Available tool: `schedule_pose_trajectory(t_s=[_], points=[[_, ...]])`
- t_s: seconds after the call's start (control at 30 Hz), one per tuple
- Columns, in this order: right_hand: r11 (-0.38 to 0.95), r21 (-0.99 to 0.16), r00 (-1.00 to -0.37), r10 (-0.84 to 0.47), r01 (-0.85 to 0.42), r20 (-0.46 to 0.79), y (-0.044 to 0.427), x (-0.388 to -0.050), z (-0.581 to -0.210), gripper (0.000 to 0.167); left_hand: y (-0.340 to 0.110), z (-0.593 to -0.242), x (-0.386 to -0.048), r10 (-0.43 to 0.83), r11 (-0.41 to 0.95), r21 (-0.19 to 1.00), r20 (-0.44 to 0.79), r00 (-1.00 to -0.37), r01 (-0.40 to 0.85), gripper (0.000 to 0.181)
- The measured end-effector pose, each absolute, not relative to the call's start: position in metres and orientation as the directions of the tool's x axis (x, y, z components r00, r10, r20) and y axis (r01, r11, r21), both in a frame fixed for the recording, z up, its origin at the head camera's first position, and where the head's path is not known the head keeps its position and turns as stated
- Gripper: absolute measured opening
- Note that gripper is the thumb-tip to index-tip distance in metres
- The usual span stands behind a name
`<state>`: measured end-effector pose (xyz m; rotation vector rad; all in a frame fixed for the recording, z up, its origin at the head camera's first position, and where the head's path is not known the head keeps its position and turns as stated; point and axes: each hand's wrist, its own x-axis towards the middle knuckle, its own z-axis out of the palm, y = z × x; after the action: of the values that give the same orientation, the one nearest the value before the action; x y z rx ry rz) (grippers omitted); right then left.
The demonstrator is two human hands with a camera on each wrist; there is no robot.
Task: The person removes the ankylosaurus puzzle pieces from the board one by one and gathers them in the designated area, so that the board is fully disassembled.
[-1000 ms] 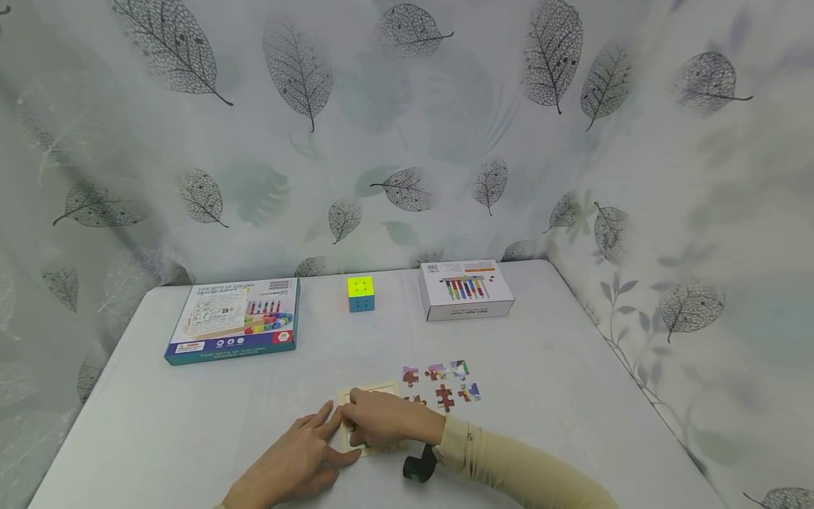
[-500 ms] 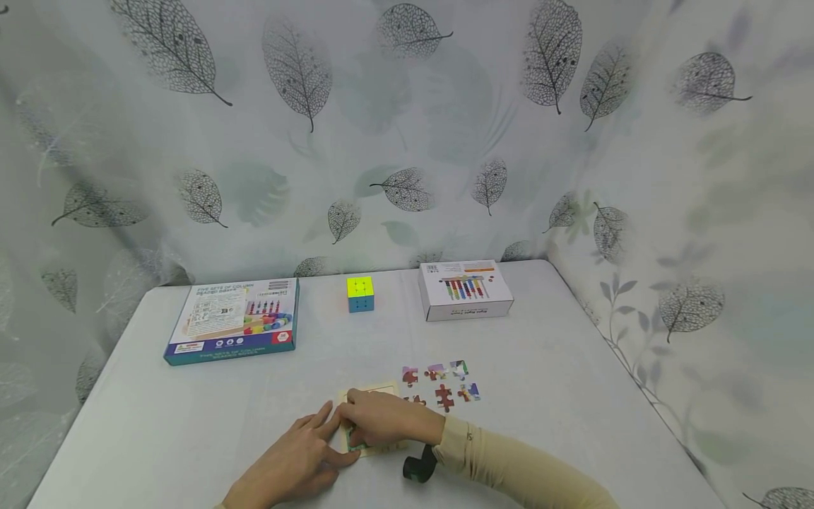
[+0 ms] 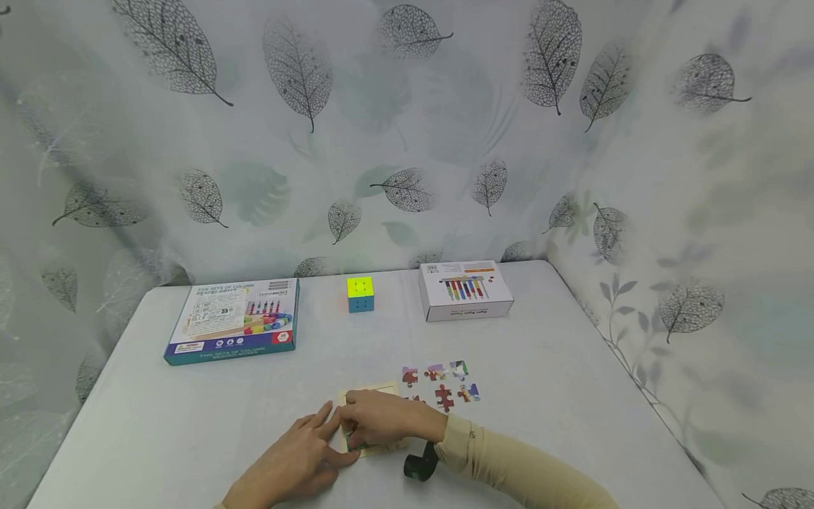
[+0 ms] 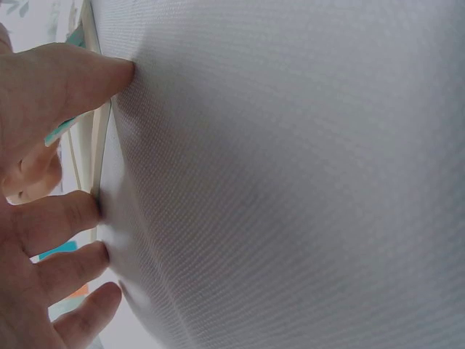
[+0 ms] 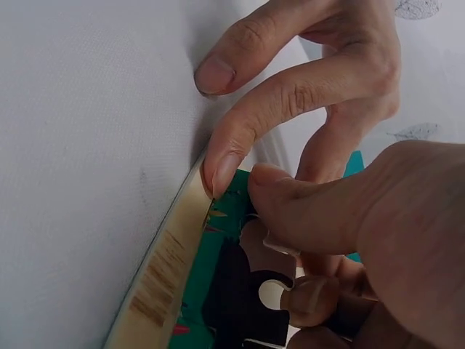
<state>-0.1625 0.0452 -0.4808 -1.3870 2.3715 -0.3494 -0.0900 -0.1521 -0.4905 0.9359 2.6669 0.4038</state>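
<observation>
My right hand (image 3: 384,417) is over a shallow wooden puzzle tray (image 3: 389,388). In the right wrist view, its thumb and a finger pinch a green, black and brown puzzle piece (image 5: 243,273) at the tray's rim. With fingers extended, my left hand (image 3: 295,452) lies at the tray's left side; a fingertip touches the rim and the thumb is by the near corner. The left wrist view shows that thumb and several fingers spread along the tray's edge. Most of the tray's inside is hidden by my right hand.
Several loose puzzle pieces (image 3: 444,397) lie right of the tray, one partly covered by my right hand. Farther back stand a flat toy box (image 3: 235,318), a yellow-topped puzzle cube (image 3: 360,294) and a white box (image 3: 466,291). A leaf-patterned curtain (image 3: 407,141) hangs behind the table.
My right fingertips have shifted slightly over the tray, and more green shows beneath them. The left hand and the loose pieces stay in place.
</observation>
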Motion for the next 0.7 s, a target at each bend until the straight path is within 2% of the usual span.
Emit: schedule_pose_trajectory(t_s=[0.23,0.7], points=[[0.443,-0.450,-0.414,-0.895,-0.775,-0.169,0.0463,-0.1658,-0.4819,0.013,-0.1527,-0.4896,-0.0900,0.639,0.749,0.368,-0.184,-0.747,0.550,0.038],[0.431,-0.497,-0.435,-0.893,-0.753,-0.115,0.0489,-0.1694,-0.4836,0.010,-0.1522,-0.4897,-0.0905,0.627,0.759,0.379,-0.205,-0.752,0.529,0.037]])
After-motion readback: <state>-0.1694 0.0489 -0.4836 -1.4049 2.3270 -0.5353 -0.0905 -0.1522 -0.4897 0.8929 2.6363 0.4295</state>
